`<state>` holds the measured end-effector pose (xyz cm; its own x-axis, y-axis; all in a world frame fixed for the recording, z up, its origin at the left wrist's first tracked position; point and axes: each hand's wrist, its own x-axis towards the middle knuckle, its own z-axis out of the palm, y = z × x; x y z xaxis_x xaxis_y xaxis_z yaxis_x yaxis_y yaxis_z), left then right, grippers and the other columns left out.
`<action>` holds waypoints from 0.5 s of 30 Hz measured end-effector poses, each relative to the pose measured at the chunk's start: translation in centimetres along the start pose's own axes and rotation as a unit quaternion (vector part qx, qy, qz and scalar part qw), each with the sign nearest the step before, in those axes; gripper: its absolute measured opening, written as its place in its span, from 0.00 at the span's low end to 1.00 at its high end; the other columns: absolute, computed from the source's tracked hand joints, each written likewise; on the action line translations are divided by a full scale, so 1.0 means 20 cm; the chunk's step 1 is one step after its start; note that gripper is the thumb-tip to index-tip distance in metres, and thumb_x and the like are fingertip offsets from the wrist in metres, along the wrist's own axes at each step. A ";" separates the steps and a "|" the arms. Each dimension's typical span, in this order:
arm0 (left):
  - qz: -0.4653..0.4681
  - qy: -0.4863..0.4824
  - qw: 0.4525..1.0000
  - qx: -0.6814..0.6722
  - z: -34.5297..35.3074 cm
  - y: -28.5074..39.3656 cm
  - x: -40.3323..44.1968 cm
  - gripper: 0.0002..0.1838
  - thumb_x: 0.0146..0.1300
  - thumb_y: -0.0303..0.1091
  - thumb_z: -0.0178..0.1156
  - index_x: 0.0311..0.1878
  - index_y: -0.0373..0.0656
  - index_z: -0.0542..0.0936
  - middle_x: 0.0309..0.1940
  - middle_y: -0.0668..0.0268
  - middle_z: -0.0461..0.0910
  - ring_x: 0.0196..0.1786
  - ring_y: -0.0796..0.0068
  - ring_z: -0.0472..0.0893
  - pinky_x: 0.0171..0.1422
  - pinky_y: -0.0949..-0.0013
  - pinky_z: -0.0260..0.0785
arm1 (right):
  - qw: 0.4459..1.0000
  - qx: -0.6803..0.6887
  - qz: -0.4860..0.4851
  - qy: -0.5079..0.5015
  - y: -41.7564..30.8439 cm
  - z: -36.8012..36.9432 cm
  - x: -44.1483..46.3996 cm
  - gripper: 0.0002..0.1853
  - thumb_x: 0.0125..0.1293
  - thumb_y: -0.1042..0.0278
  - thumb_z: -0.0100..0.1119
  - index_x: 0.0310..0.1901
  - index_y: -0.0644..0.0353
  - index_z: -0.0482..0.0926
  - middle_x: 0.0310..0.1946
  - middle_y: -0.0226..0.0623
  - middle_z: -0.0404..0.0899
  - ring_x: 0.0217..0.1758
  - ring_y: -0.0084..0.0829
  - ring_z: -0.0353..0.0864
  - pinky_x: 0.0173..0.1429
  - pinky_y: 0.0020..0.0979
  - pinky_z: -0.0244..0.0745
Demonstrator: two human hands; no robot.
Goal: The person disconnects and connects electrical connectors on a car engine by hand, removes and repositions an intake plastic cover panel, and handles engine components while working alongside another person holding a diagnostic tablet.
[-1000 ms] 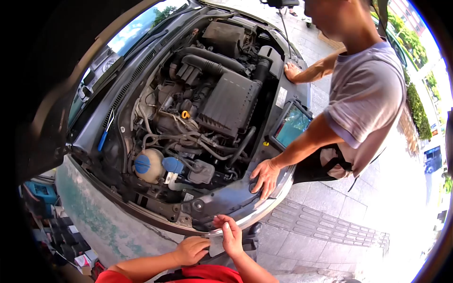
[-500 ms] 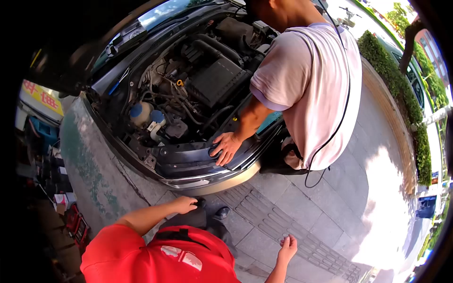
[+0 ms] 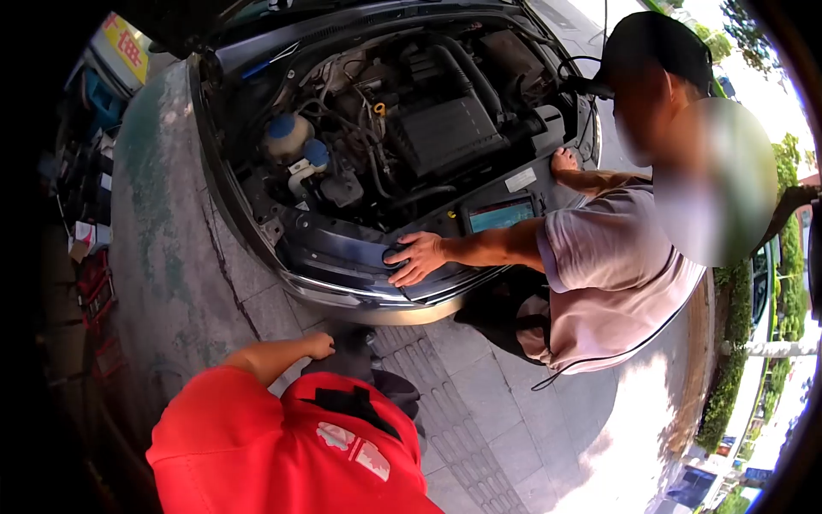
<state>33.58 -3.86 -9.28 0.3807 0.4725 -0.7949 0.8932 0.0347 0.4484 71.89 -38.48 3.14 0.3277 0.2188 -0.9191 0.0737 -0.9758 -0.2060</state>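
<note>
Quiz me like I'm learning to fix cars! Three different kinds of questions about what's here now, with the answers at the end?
1. Pick one. What colour is the lid on the pale round tank?
A) Red
B) Blue
C) Green

2. True or false? The tablet rests on the front of the open car.

3. Fill in the blank: the person in the black hat has ____ hands on the car.

Key: 1. B; 2. True; 3. two
</note>
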 end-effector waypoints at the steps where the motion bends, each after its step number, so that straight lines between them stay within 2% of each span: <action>1: -0.008 0.010 1.000 0.008 -0.02 0.05 -0.03 0.22 0.62 0.48 0.59 0.50 0.42 0.84 0.49 0.49 0.82 0.55 0.49 0.80 0.60 0.52 0.72 | 1.000 -0.026 -0.016 -0.003 -0.06 -0.03 0.00 0.20 0.73 0.62 0.55 0.57 0.69 0.72 0.39 0.46 0.82 0.31 0.37 0.84 0.31 0.35 0.80; 4: -0.026 0.034 0.999 0.022 -0.01 0.13 -0.04 0.21 0.62 0.48 0.58 0.50 0.42 0.84 0.49 0.50 0.83 0.55 0.49 0.80 0.60 0.52 0.71 | 1.000 -0.002 -0.026 0.017 -0.27 -0.21 0.07 0.20 0.72 0.61 0.55 0.57 0.69 0.72 0.40 0.46 0.82 0.31 0.37 0.84 0.32 0.35 0.80; 8: -0.042 0.064 0.997 -0.006 0.03 0.22 0.02 0.21 0.62 0.49 0.58 0.48 0.43 0.85 0.48 0.50 0.83 0.54 0.49 0.80 0.59 0.52 0.72 | 0.982 0.182 -0.031 0.042 -0.38 -0.60 0.43 0.19 0.73 0.62 0.53 0.56 0.69 0.73 0.40 0.45 0.82 0.32 0.36 0.83 0.33 0.35 0.80; 10: -0.083 0.100 0.990 -0.045 0.10 0.28 0.08 0.20 0.62 0.48 0.58 0.46 0.42 0.85 0.47 0.50 0.83 0.52 0.49 0.81 0.58 0.52 0.73 | 0.978 0.181 -0.085 0.053 -0.44 -0.81 0.58 0.18 0.74 0.63 0.52 0.56 0.67 0.73 0.40 0.44 0.82 0.33 0.34 0.83 0.33 0.34 0.79; 11: -0.086 0.138 0.986 -0.045 0.14 0.33 0.10 0.20 0.62 0.48 0.58 0.44 0.42 0.86 0.45 0.50 0.84 0.50 0.49 0.82 0.57 0.53 0.73 | 0.979 0.178 -0.089 0.050 -0.50 -0.90 0.62 0.18 0.74 0.63 0.52 0.56 0.67 0.73 0.40 0.44 0.82 0.33 0.34 0.83 0.33 0.34 0.79; 15: -0.105 0.166 0.977 -0.087 0.37 0.64 0.11 0.20 0.62 0.47 0.58 0.45 0.42 0.86 0.45 0.50 0.84 0.51 0.49 0.82 0.58 0.53 0.73 | 0.982 0.153 -0.106 0.038 -0.54 -1.25 0.72 0.17 0.74 0.62 0.51 0.57 0.65 0.72 0.40 0.44 0.82 0.35 0.37 0.84 0.31 0.34 0.79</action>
<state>47.60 -8.96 -8.43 0.0678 0.6976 -0.7132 0.8777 0.2981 0.3751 99.31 -24.86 0.41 0.4053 0.4052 -0.8195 -0.1340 -0.8604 -0.4917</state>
